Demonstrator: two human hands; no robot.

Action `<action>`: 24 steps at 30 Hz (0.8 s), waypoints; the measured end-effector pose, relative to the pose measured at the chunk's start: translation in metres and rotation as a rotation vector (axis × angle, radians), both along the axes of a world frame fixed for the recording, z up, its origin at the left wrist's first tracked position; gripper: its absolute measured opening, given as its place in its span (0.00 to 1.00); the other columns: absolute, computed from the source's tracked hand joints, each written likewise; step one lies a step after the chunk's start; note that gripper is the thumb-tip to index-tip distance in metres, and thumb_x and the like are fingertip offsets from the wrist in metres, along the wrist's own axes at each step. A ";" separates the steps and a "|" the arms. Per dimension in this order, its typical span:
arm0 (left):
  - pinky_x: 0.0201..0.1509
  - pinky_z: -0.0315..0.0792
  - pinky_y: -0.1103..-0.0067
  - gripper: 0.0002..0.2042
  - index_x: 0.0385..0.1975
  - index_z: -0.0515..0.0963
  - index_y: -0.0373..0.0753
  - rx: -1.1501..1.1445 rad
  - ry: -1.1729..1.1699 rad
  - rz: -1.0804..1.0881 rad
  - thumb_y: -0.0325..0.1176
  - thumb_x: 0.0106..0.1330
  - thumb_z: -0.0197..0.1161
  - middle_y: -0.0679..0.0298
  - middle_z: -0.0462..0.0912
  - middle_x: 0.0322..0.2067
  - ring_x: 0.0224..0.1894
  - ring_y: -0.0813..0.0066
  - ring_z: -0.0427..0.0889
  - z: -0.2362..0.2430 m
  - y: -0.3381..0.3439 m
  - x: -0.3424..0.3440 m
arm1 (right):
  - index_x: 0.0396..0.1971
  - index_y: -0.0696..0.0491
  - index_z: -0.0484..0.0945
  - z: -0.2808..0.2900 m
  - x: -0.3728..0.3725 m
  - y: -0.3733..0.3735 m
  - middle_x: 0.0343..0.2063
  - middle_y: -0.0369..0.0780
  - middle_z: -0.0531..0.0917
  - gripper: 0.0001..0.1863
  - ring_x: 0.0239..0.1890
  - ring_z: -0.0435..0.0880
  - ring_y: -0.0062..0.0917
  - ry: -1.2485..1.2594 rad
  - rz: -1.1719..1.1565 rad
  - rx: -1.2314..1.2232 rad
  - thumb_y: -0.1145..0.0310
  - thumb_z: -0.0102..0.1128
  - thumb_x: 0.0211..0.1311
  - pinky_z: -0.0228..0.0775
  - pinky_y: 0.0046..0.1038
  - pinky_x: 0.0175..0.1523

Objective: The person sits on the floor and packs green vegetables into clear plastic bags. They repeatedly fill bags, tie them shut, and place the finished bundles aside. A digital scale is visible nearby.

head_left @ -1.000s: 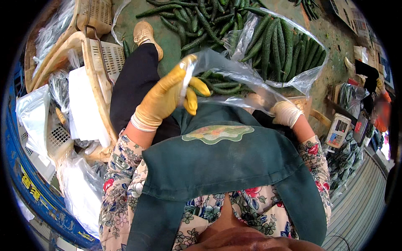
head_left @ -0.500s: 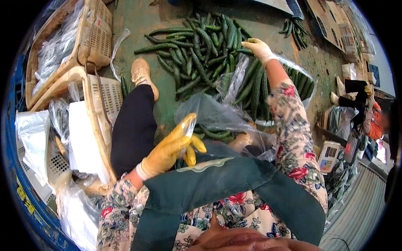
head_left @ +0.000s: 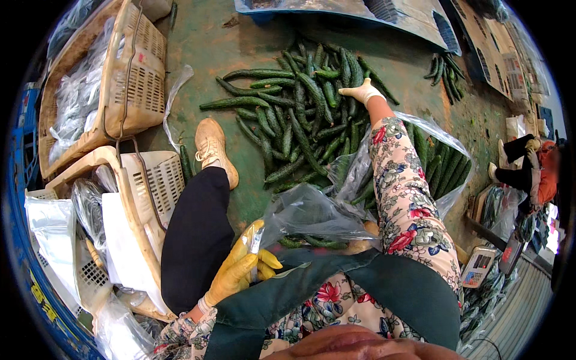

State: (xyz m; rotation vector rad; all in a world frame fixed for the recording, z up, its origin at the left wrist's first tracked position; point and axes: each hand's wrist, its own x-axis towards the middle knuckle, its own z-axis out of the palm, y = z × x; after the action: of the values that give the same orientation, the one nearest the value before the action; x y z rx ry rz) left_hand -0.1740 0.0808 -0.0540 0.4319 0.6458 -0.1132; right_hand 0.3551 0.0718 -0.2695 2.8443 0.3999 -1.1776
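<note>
My left hand [head_left: 245,264], in a yellow rubber glove, pinches the edge of a clear plastic bag [head_left: 312,213] low in front of my body. Some cucumbers [head_left: 324,242] show at the bag's lower side. My right hand [head_left: 364,92], in a pale glove, reaches out to the right side of a big heap of dark green, bumpy cucumbers [head_left: 300,114]. Its thumb and fingers are spread, and nothing shows between them. Beneath my right forearm lies another clear bag [head_left: 459,147] full of cucumbers in rows, partly hidden by the sleeve.
Two beige plastic crates [head_left: 144,66] stand at left, with plastic bags in them. A smaller cucumber pile [head_left: 445,75] lies far right, near a blue-edged panel [head_left: 360,15]. At right are a scale with a keypad [head_left: 479,267] and another person [head_left: 531,162] in orange.
My right hand has opened out and moved over the heap's right side. My left hand has dropped lower, still on the bag. The whole view has shifted, so the heap appears lower.
</note>
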 end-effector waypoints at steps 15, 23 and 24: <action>0.49 0.74 0.74 0.41 0.74 0.41 0.46 0.000 -0.066 -0.021 0.50 0.70 0.57 0.49 0.79 0.43 0.40 0.69 0.81 0.018 -0.005 0.010 | 0.42 0.59 0.74 0.024 -0.012 -0.009 0.31 0.44 0.82 0.21 0.29 0.83 0.34 0.352 -0.658 0.970 0.76 0.69 0.45 0.80 0.37 0.36; 0.51 0.77 0.62 0.48 0.75 0.40 0.50 0.070 -0.113 -0.020 0.55 0.61 0.63 0.43 0.78 0.47 0.39 0.59 0.85 0.026 -0.014 0.011 | 0.62 0.61 0.63 0.183 -0.186 -0.067 0.26 0.42 0.80 0.38 0.32 0.82 0.34 1.072 -0.376 1.801 0.61 0.66 0.53 0.76 0.42 0.50; 0.42 0.80 0.65 0.47 0.74 0.42 0.48 0.082 -0.117 0.003 0.54 0.61 0.63 0.43 0.79 0.44 0.32 0.61 0.84 0.029 -0.016 0.013 | 0.60 0.61 0.64 0.187 -0.206 -0.085 0.28 0.45 0.82 0.38 0.33 0.84 0.37 1.155 -0.222 1.692 0.57 0.66 0.52 0.77 0.45 0.49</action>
State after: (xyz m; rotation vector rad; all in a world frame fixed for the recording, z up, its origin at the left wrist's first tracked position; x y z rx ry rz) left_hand -0.1614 0.0649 -0.0251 0.5131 0.5377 -0.0583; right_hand 0.1488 -0.0135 -0.0828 2.2055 1.8116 -3.8407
